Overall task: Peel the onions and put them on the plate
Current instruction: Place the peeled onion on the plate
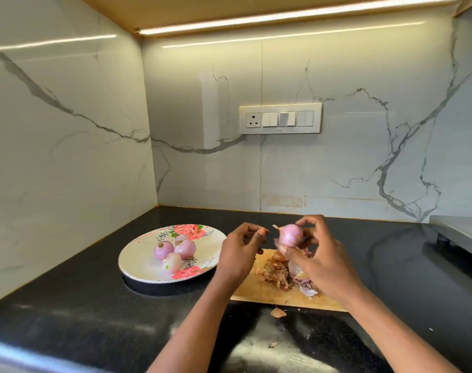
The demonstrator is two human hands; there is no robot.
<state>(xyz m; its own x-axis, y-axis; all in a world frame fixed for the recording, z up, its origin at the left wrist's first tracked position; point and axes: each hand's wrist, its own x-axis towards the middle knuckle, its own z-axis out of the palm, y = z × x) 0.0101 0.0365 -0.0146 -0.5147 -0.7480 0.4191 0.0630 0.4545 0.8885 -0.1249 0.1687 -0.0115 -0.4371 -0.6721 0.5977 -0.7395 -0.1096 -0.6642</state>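
Head view: right hand grip clamped on pink, glossy, part-peeled onion; left hand just beside, fingers curled, pinching nothing visible; skins below.

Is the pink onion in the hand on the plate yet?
No. The right hand holds the pink onion in the air, above the wooden cutting board, right of the flowered white plate.
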